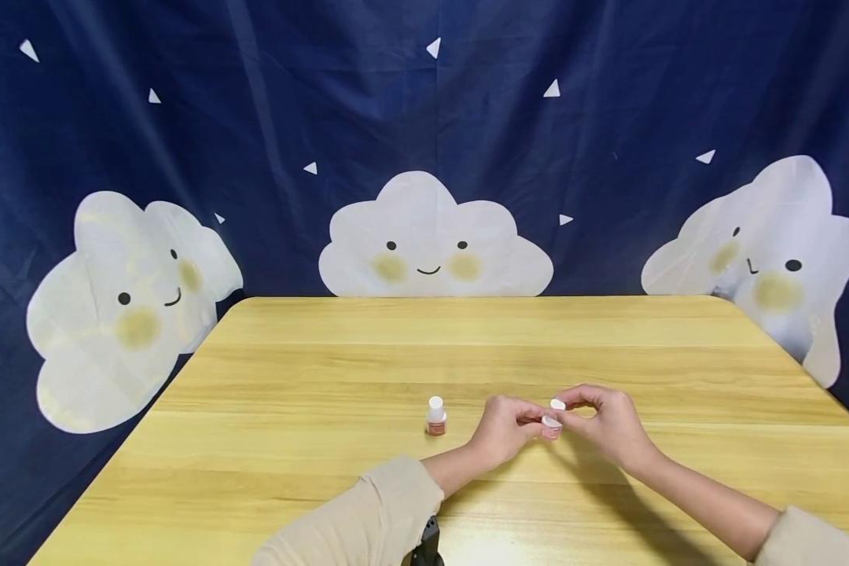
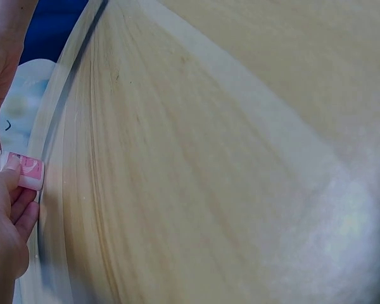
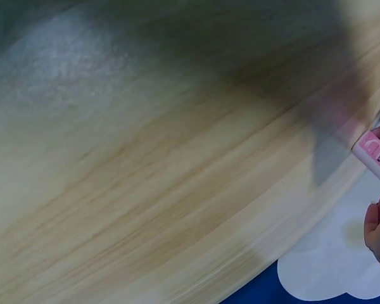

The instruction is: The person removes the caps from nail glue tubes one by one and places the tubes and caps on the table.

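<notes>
A small bottle [image 1: 551, 431] with a pink label and white top is gripped between my left hand's [image 1: 504, 428] thumb and fingers. Its pink label [image 2: 29, 168] also shows at the edge of the left wrist view. Above the bottle, my right hand [image 1: 611, 424] pinches its white cap [image 1: 557, 404] between thumb and fingers; whether the cap is still joined to the bottle I cannot tell. The right wrist view catches the bottle [image 3: 375, 152] and curled fingers only at its right edge. Left of both hands, a second small bottle [image 1: 435, 418], reddish with a white cap, stands upright.
Both hands are over a light wooden table [image 1: 311, 440]. Behind it hangs a dark blue curtain [image 1: 368, 94] printed with smiling white clouds [image 1: 435, 244]. A black object [image 1: 428, 542] shows beside the left sleeve at the bottom.
</notes>
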Demonstrator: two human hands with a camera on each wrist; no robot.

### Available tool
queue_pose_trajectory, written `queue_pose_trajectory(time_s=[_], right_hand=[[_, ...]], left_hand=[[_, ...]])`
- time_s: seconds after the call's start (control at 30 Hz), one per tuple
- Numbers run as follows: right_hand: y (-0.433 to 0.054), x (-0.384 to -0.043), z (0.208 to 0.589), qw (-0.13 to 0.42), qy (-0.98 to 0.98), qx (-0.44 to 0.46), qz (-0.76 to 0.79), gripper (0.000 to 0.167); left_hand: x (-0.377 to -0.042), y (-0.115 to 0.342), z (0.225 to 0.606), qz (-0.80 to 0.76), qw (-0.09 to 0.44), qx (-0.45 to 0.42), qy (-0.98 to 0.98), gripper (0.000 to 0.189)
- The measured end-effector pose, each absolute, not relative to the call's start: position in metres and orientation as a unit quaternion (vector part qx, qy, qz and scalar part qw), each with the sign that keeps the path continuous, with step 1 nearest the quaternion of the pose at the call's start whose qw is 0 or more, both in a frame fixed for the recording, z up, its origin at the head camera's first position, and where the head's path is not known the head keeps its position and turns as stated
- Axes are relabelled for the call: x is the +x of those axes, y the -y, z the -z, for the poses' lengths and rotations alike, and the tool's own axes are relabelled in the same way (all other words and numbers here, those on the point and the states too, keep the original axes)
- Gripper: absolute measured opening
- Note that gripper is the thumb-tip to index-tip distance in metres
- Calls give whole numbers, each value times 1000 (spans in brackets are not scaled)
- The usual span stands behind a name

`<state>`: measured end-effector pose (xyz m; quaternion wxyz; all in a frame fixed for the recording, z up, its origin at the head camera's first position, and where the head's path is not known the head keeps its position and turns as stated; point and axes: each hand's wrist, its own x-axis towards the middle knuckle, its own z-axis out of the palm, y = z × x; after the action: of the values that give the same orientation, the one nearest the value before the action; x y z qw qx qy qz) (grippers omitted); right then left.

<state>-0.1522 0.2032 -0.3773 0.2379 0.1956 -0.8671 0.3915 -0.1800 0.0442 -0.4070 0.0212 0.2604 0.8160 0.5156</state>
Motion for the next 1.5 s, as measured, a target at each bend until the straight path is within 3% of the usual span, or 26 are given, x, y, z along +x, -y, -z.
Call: queue_pose_trajectory(time_s=[1.1,1.5], right_hand=[[-208,-154,370,175,873,248,-383,12],[-207,-155,371,198,881,203,-379,14]], left_hand=[[-180,-44,408,-505,7,273,-819,20],[-180,-44,407,-501,6,273,-821,20]])
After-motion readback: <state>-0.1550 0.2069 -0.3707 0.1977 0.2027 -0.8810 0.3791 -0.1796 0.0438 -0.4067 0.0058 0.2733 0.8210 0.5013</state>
